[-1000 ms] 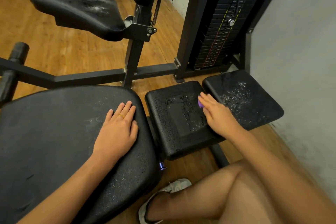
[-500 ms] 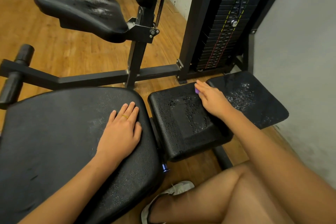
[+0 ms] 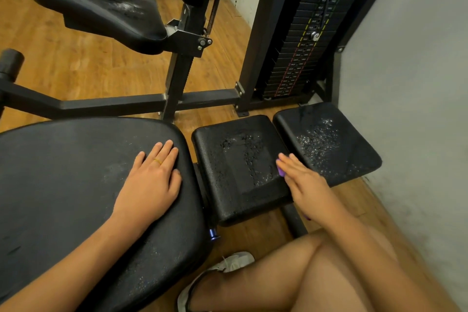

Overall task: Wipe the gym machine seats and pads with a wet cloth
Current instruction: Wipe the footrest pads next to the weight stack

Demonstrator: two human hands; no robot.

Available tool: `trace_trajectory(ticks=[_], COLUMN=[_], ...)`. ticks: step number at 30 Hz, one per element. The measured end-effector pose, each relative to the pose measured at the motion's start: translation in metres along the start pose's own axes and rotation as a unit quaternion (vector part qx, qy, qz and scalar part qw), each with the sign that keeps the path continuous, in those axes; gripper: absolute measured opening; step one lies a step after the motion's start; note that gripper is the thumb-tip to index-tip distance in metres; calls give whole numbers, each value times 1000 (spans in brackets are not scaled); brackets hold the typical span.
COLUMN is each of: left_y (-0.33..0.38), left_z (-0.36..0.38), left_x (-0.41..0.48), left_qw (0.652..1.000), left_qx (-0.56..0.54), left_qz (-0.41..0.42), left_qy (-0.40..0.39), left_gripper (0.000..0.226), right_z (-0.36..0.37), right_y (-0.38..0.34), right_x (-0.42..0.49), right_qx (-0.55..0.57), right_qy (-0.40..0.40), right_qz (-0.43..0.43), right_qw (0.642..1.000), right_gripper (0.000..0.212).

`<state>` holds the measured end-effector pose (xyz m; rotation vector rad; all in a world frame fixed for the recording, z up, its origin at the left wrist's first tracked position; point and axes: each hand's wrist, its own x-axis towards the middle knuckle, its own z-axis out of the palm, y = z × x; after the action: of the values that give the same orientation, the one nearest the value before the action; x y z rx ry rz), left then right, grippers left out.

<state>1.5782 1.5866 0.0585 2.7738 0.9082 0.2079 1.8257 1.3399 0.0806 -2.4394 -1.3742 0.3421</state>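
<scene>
My left hand [image 3: 152, 185] lies flat, fingers apart, on the big black seat [image 3: 63, 185] at the left. My right hand [image 3: 304, 185] presses a purple cloth [image 3: 280, 172] onto the right edge of the middle black pad [image 3: 235, 167]; only a sliver of the cloth shows under the fingers. The middle pad carries water droplets and a wiped streak. Beside it, the right pad [image 3: 329, 144] against the wall is speckled with water drops.
A second black seat [image 3: 101, 10] with wet smears stands raised at the back left on a black steel frame [image 3: 177, 78]. The weight stack [image 3: 304, 40] rises behind the pads. A grey wall [image 3: 410, 109] is close on the right. My knee [image 3: 316, 273] and shoe [image 3: 228, 265] are below.
My right hand with the cloth slid back toward me along the middle pad's right edge, after reaching its far corner half a second ago. My left hand stayed on the big seat.
</scene>
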Motion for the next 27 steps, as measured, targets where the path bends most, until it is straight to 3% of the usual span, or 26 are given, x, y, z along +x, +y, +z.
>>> trace_trajectory(ticks=[10, 15, 21, 27], left_y=[13, 10, 7, 11], left_z=[-2, -4, -2, -2], left_x=[2, 2, 2, 4], left_qw=[1000, 1000, 1000, 1000], left_qx=[-6, -7, 0, -9], left_qz=[-1, -3, -1, 0], left_qy=[-11, -2, -4, -4], left_gripper=[64, 65, 64, 63], right_z=[-19, -17, -21, -11], right_y=[-27, -23, -5, 2], right_x=[154, 119, 62, 61], right_qx=[-62, -35, 10, 148], right_qy=[-31, -9, -49, 82], right_qz=[18, 9, -9, 49], right_qw=[997, 999, 999, 984], right_gripper=[44, 48, 55, 45])
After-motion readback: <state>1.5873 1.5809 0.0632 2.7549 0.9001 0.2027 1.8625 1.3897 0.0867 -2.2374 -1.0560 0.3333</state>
